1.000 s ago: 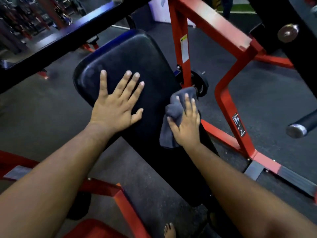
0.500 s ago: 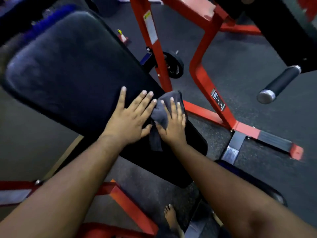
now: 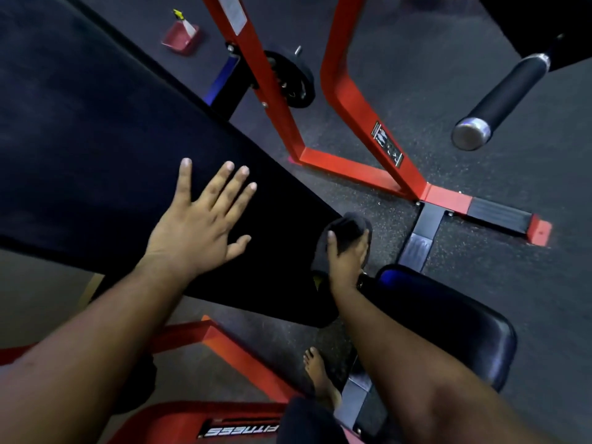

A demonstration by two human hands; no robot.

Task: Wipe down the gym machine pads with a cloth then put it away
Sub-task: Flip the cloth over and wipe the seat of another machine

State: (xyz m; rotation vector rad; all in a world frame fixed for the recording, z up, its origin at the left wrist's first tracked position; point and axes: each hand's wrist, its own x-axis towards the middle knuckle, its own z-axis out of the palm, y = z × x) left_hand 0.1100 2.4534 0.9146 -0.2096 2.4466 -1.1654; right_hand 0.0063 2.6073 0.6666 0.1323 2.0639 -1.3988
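Red frame tubing (image 3: 243, 357) runs low at the near edge, with a bare foot (image 3: 317, 376) on the speckled floor (image 3: 480, 270) between it and a small black seat pad (image 3: 455, 318) at right. Both forearms reach up from the bottom corners.

Above them the big black pad (image 3: 112, 155) slopes from upper left down to lower right, ending in a rounded corner just above the seat pad, with a narrow gap of floor between the two. The left hand (image 3: 195, 225) lies flat on the pad near its lower edge, fingers straight and spread, thumb out to the right, gripping nothing. The pad's surface is open above and left of it.

The right hand (image 3: 346, 257) is at the pad's right edge, close to the lower corner, wrist bent over the side. It presses a dark grey cloth (image 3: 349, 225) against that edge; the cloth bunches above the fingers and hangs down the side under the palm. The thumb lies on the cloth, but I cannot tell if the fingers curl round it.

Beyond the edge the floor opens out to the red upright (image 3: 250, 59) and its angled base (image 3: 358, 168), a weight plate (image 3: 291, 81) on a peg, and a black roller (image 3: 499, 104) jutting in from the right. Farthest, a red spray bottle (image 3: 182, 35) lies on the floor.
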